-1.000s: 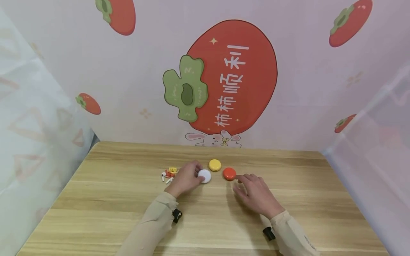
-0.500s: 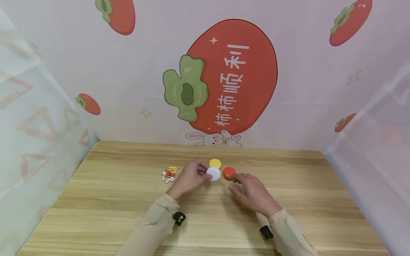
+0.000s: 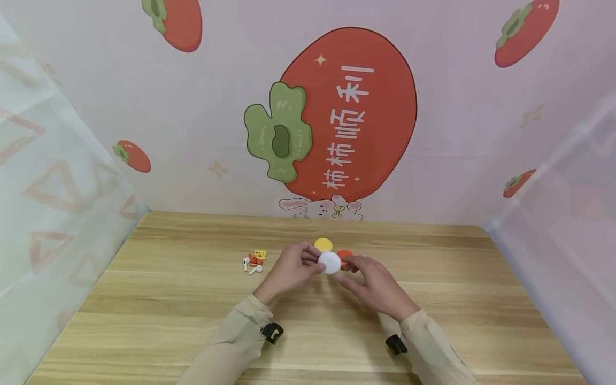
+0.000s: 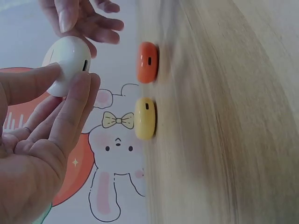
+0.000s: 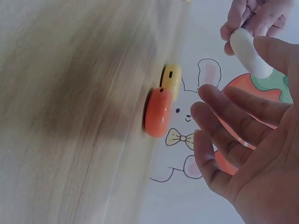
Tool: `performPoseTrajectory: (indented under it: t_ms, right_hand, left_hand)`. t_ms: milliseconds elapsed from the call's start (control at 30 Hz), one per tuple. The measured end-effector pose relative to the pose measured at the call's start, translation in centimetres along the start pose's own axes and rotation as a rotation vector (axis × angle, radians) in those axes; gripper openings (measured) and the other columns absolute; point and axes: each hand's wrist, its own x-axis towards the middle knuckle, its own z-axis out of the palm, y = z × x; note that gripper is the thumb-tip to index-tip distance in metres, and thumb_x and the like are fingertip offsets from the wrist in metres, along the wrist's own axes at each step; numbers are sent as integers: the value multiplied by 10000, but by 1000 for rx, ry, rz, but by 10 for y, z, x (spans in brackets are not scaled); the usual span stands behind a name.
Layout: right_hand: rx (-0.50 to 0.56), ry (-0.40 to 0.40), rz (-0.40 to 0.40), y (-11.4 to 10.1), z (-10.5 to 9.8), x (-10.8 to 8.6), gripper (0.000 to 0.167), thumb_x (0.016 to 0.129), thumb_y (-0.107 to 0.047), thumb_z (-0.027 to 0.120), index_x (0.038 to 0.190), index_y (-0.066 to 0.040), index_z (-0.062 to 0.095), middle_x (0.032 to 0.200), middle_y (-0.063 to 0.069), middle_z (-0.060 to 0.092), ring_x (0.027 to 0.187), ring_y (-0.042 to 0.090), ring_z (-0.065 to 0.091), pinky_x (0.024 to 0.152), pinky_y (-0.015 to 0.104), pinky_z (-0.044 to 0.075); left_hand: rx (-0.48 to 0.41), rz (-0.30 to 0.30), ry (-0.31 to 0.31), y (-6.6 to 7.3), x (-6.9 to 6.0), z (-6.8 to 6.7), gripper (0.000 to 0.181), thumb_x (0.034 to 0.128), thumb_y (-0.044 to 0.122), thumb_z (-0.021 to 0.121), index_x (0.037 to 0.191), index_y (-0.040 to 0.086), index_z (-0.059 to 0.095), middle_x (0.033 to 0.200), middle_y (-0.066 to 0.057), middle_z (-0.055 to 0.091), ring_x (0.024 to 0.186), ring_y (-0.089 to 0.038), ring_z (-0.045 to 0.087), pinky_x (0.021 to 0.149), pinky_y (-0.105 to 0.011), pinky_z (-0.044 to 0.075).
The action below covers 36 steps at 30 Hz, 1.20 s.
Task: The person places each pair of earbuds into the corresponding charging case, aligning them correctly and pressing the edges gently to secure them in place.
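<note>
I log: one white round case (image 3: 329, 262), pinched by the left hand (image 3: 290, 269); yellow case (image 3: 323, 244); red case (image 3: 344, 254); mixed-colour earbuds (image 3: 258, 262); wooden tabletop (image 3: 159, 305).

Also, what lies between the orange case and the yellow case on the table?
Nothing: the left wrist view shows a bare gap between the orange case and the yellow case. The left hand holds the white case off the table.
</note>
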Motion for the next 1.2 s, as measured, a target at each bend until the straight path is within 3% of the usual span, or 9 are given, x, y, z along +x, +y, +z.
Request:
performPoseTrajectory:
  t_ms: [167,300,533,867,1200]
  right_hand:
    - [97,-11,-7,-2,-1,3,376,939,-279,754,1268,-120,666,1059,-79,685,986,157,623,870,444,520]
    - [148,-20,9,-3,-2,6,369,951,-294,739,1266,-117,668,1037,-105,684,947,100,624,836,390,525]
    - [162,-10,0,-2,-2,9,362,961,-368,715,1214,-110,688,1005,-96,690,906,92,625,803,351,535]
    - [222,-6,1,-5,-4,11,264,980,-250,703,1175,-72,700,1026,-48,712,902,118,642,798,367,557]
    - [266,20,11,-6,-4,13,270,980,-236,702,1170,-43,702,1031,-7,720,895,135,652,782,329,564]
  left_hand:
    - [-37,-3,5,2,-1,1,189,916,26,742,1075,11,641,1058,-84,680,946,-185,697,779,-265,587]
    - [-75,6,12,4,-2,2,195,909,26,750,1066,1,638,1034,-87,683,930,-188,698,774,-274,589]
    - [-149,15,31,7,-2,2,213,884,-7,762,1046,-43,628,1008,-125,682,918,-218,706,777,-277,591]
    - [-189,12,21,7,-4,2,224,883,-21,760,1048,-54,611,1005,-134,681,915,-226,715,775,-274,592]
    - [-225,3,4,9,-3,0,238,887,-7,757,1059,-57,600,981,-133,701,899,-226,723,776,-315,600]
